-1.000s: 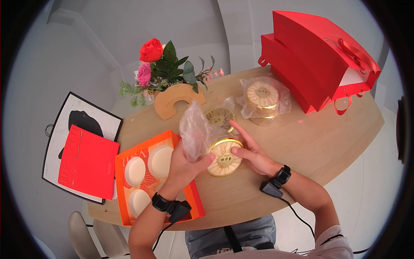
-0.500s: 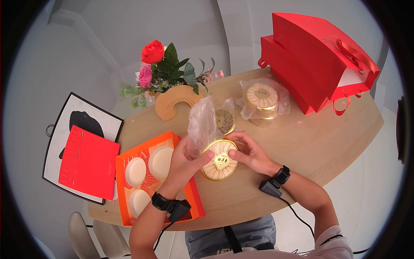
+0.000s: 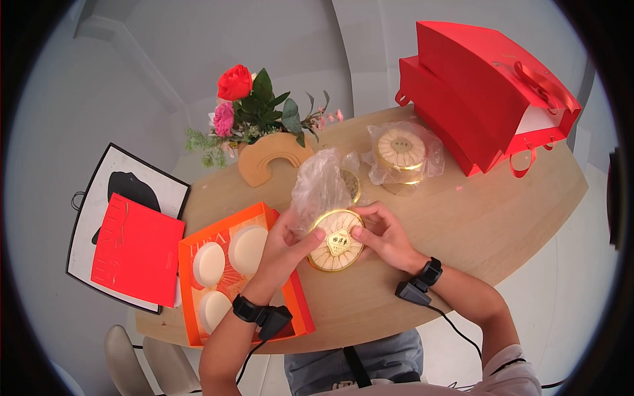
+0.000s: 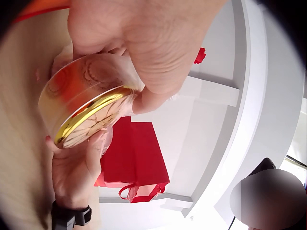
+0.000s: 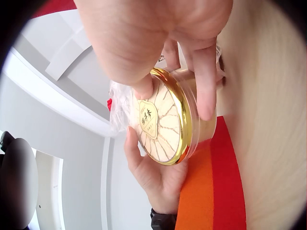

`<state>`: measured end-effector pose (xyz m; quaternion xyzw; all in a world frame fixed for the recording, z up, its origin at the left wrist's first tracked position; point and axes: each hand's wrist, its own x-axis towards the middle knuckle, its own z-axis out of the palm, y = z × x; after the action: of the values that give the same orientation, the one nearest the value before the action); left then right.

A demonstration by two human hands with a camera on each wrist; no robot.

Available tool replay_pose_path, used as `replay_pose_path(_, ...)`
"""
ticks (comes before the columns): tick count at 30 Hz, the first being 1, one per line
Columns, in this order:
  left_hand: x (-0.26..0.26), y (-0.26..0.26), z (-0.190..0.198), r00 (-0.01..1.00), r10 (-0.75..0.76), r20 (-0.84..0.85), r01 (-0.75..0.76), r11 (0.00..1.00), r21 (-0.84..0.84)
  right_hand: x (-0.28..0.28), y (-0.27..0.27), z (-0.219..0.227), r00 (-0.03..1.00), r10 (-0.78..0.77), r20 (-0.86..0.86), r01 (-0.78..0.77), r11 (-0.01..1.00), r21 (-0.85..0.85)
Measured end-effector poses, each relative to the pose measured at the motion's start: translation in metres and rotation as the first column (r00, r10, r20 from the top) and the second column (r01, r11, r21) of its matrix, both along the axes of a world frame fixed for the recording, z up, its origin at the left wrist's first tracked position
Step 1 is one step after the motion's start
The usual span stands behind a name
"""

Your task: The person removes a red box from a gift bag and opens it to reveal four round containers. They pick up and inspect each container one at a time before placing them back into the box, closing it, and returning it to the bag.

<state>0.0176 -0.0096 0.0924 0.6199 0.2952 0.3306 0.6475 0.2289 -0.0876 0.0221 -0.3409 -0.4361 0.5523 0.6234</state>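
Observation:
A round clear container with a gold rim and pale sliced contents (image 3: pixel 335 249) is held between both hands, its labelled face tilted up. My left hand (image 3: pixel 285 245) grips its left side, thumb on the face, with a crumpled clear plastic bag (image 3: pixel 317 181) bunched at the fingers. On the other side my right hand (image 3: pixel 389 239) holds the container, thumb on the face and fingers around the side. The right wrist view shows the container (image 5: pixel 160 124) with the right fingers along its clear wall. In the left wrist view the container (image 4: pixel 76 91) leans below the left hand.
An orange box (image 3: pixel 188 290) with white round pieces stands at the left, beside a red booklet (image 3: pixel 135 251) on a framed board. Behind are a flower arrangement (image 3: pixel 274 155), a darker round container (image 3: pixel 350 185), bagged stacked containers (image 3: pixel 401 148) and a red bag (image 3: pixel 462 99).
The container has shifted slightly left and its face has turned. The plastic bag has moved right, over part of the darker container. The right fingers have drawn in around the container's edge.

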Motion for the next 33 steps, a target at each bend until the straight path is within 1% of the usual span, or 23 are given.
replay_pose_path(2,0.000,0.000,-0.001,1.000,0.002,0.011,-0.002,1.000,0.005,0.001,-0.001,0.003,1.000,-0.015,-0.015,0.015,1.000,-0.008)
replay_pose_path(3,0.001,-0.001,-0.001,1.000,0.001,0.011,-0.001,1.000,-0.019,0.002,-0.002,0.005,0.999,-0.032,-0.027,0.032,0.999,-0.020)
replay_pose_path(5,0.002,-0.002,0.004,1.000,0.003,0.014,-0.002,0.999,-0.033,0.003,0.001,-0.002,0.999,-0.050,-0.018,0.050,0.999,-0.012)
replay_pose_path(7,0.000,-0.006,0.011,0.994,-0.006,-0.108,0.002,0.999,-0.039,0.002,0.001,-0.002,0.998,-0.056,-0.017,0.055,0.998,-0.003)
replay_pose_path(8,-0.002,-0.010,0.016,0.994,0.001,-0.111,-0.005,0.999,-0.032,0.001,-0.001,0.002,0.999,-0.050,-0.019,0.049,0.999,-0.021)
replay_pose_path(10,-0.005,-0.021,0.023,0.985,0.042,-0.169,-0.036,0.999,0.037,-0.001,-0.004,0.011,0.999,-0.040,-0.023,0.039,0.999,-0.033)
replay_pose_path(11,-0.007,-0.027,0.025,0.984,0.048,-0.170,-0.041,0.998,0.043,-0.001,-0.007,0.016,0.999,-0.034,-0.004,0.034,0.999,-0.026)
replay_pose_path(13,-0.013,-0.043,0.025,0.980,0.090,-0.179,-0.056,0.980,0.190,0.001,-0.012,0.023,1.000,-0.024,0.017,0.024,1.000,-0.015)
replay_pose_path(15,-0.012,-0.069,0.029,0.980,0.108,-0.169,-0.073,0.977,0.199,0.014,-0.019,0.027,0.973,0.044,0.225,-0.059,0.996,0.062)
replay_pose_path(16,-0.010,-0.085,0.029,0.980,0.118,-0.158,-0.085,0.976,0.202,0.020,-0.024,0.029,0.973,0.047,0.226,-0.062,0.996,0.059)
replay_pose_path(17,-0.007,-0.101,0.026,0.972,0.158,-0.175,-0.118,0.969,0.218,0.027,-0.029,0.031,0.956,0.133,0.263,-0.155,0.986,0.064)
replay_pose_path(18,-0.002,-0.114,0.015,0.974,0.151,-0.168,-0.114,0.971,0.209,0.035,-0.040,0.033,0.929,0.212,0.303,-0.240,0.969,0.058)
replay_pose_path(19,0.003,-0.122,0.001,0.973,0.176,-0.151,-0.145,0.969,0.200,0.040,-0.047,0.037,0.929,0.207,0.308,-0.234,0.971,0.053)
replay_pose_path(21,0.010,-0.130,-0.024,0.973,0.203,-0.109,-0.183,0.968,0.170,0.050,-0.062,0.042,0.880,0.233,0.414,-0.214,0.973,-0.091)
replay_pose_path(22,0.012,-0.131,-0.032,0.976,0.193,-0.103,-0.175,0.971,0.164,0.054,-0.066,0.035,0.879,0.227,0.419,-0.205,0.974,-0.098)
replay_pose_path(24,0.016,-0.134,-0.041,0.989,0.114,-0.099,-0.098,0.983,0.156,0.062,-0.072,0.018,0.891,0.225,0.394,-0.204,0.974,-0.095)
replay_pose_path(25,0.017,-0.136,-0.044,0.989,0.109,-0.097,-0.094,0.984,0.150,0.064,-0.076,0.016,0.891,0.223,0.396,-0.199,0.975,-0.101)
replay_pose_path(28,0.019,-0.138,-0.051,0.992,0.089,-0.092,-0.072,0.981,0.179,0.065,-0.083,0.017,0.892,0.244,0.381,-0.217,0.969,-0.114)
replay_pose_path(31,0.019,-0.139,-0.057,0.995,0.092,-0.042,-0.085,0.987,0.136,0.065,-0.087,0.029,0.878,0.262,0.401,-0.237,0.965,-0.111)
replay_pose_path(32,0.018,-0.138,-0.058,0.994,0.099,-0.048,-0.091,0.985,0.147,0.064,-0.089,0.034,0.804,0.231,0.547,-0.226,0.971,-0.078)
replay_pose_path(33,0.016,-0.138,-0.059,0.993,0.108,-0.054,-0.098,0.983,0.158,0.064,-0.089,0.039,0.710,0.190,0.678,-0.220,0.975,-0.042)
